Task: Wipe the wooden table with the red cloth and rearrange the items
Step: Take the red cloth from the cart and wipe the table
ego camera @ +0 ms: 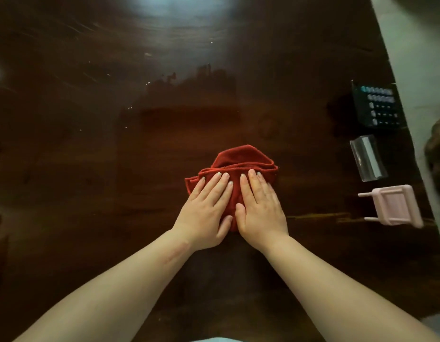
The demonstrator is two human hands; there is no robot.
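**Red cloth pinned mid-bench**

Red cloth (235, 169), folded and soft, lies mid-bench (90, 144). Left hand (205, 206) and right hand (260, 206) press flat on it, fingers spread, grasping nothing. It looks light and likely to bunch; flat palms suit it.

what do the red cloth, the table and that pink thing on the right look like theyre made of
Red cloth: soft fabric, probably microfibre or terry; matte, fuzzy, bunched in folds with stitched edges.
Table: dark wood, glossy finish; faint grain, a bright light reflection, wipe streaks.
Pink item: likely moulded plastic; smooth, even colour, slight sheen, thin pegs.
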